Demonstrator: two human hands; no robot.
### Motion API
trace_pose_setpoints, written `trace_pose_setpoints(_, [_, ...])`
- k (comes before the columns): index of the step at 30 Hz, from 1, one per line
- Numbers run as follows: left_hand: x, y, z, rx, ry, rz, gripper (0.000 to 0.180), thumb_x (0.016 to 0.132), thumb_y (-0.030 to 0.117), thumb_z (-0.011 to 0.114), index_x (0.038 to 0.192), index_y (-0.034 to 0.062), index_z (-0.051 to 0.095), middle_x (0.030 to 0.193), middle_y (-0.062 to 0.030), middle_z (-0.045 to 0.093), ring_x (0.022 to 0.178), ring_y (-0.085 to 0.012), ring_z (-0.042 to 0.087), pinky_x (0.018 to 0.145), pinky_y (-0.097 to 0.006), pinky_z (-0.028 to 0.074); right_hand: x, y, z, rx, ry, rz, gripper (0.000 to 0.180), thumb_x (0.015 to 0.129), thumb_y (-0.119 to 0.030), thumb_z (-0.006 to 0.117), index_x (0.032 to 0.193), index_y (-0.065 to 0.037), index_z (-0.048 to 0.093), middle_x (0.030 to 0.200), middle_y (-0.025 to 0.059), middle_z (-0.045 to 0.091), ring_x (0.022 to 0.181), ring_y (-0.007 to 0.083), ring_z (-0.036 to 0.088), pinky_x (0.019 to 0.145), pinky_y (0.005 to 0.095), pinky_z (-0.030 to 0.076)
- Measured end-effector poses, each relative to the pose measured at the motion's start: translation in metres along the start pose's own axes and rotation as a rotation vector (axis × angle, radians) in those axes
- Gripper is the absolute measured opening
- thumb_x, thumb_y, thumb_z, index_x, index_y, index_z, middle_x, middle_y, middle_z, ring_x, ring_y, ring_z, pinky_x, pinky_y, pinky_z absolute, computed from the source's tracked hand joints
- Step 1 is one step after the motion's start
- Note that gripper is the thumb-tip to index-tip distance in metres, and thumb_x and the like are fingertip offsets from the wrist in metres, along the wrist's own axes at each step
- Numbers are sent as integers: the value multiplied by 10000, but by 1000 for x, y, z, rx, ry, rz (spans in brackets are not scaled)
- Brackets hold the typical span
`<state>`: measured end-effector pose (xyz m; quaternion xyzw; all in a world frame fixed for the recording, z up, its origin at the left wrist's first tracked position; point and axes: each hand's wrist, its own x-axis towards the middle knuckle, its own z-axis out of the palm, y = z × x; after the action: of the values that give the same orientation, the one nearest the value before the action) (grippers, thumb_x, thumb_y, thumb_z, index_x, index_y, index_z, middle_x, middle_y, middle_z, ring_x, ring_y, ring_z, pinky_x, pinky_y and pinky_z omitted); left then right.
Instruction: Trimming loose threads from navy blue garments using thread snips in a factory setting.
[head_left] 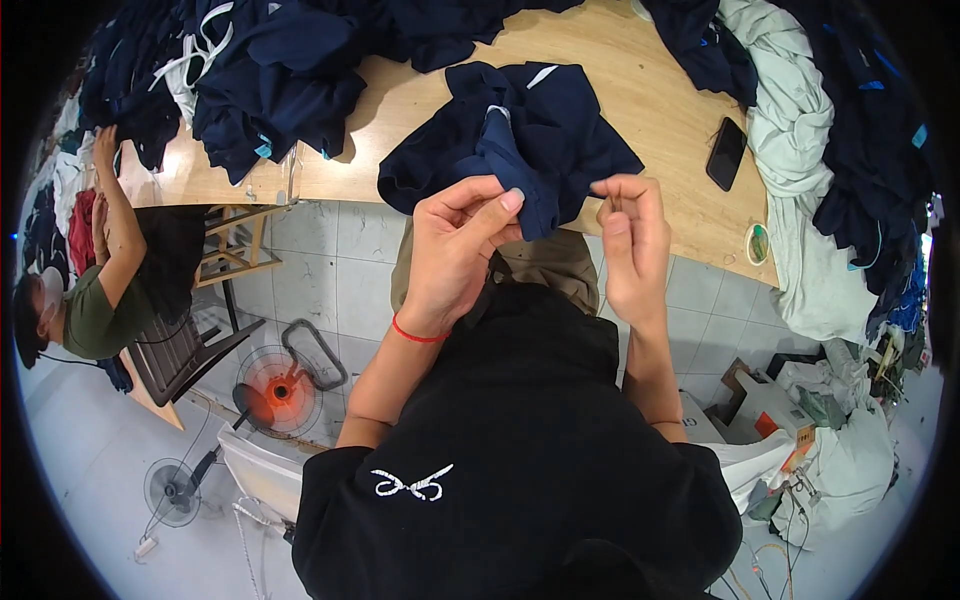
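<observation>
A navy blue garment (pixel 560 115) lies bunched at the near edge of the table, with a small white strip on its far part. My left hand (pixel 455 245) is closed on a folded edge of it, thumb on top. That edge hangs over the table's rim toward me. To the right of the cloth and apart from it, my right hand (pixel 635 240) is raised with its fingers curled in a pinch. Whatever lies between those fingertips is too small to make out.
Navy garments (pixel 290 75) are heaped along the far left of the wooden table (pixel 640 100). On the right lie a black phone (pixel 726 154), a small round dish (pixel 757 243) and pale green cloth (pixel 790 130). A co-worker (pixel 95 290) sits at left, near fans (pixel 280 390).
</observation>
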<state>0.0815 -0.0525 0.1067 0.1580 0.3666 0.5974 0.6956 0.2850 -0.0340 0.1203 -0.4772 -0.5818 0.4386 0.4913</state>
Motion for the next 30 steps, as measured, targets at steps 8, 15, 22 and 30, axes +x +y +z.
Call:
trace_pose_setpoints(8, [-1, 3, -3, 54, 0, -13, 113, 984, 2, 751, 1095, -22, 754, 931, -61, 761, 802, -112, 724, 737, -254, 603, 5, -11, 1, -207, -182, -75, 287, 884, -142, 866, 1037, 16, 681, 841, 95, 714, 741, 153, 693, 684, 273, 533])
trace_pose_setpoints(15, [-4, 4, -1, 98, -18, 5, 117, 972, 14, 773, 1081, -29, 761, 897, -53, 754, 772, -94, 702, 719, -231, 574, 5, -13, 11, -209, -177, -122, 289, 852, -119, 895, 991, 23, 685, 828, 76, 717, 702, 113, 656, 633, 248, 499])
trace_pose_setpoints(22, [-2, 3, -4, 146, -25, 27, 111, 961, 7, 783, 1063, -34, 763, 863, -43, 749, 752, -84, 694, 711, -221, 562, 5, -9, 10, -251, -178, -116, 246, 876, -81, 875, 977, 37, 685, 820, 59, 717, 707, 64, 612, 640, 220, 468])
trace_pose_setpoints(30, [-2, 1, 0, 141, -6, 7, 99, 957, -5, 781, 1050, -32, 763, 880, -49, 756, 756, -86, 697, 712, -215, 561, 9, -20, 23, -34, -61, -91, 190, 829, 16, 868, 954, 9, 725, 856, 78, 703, 746, 134, 672, 657, 242, 500])
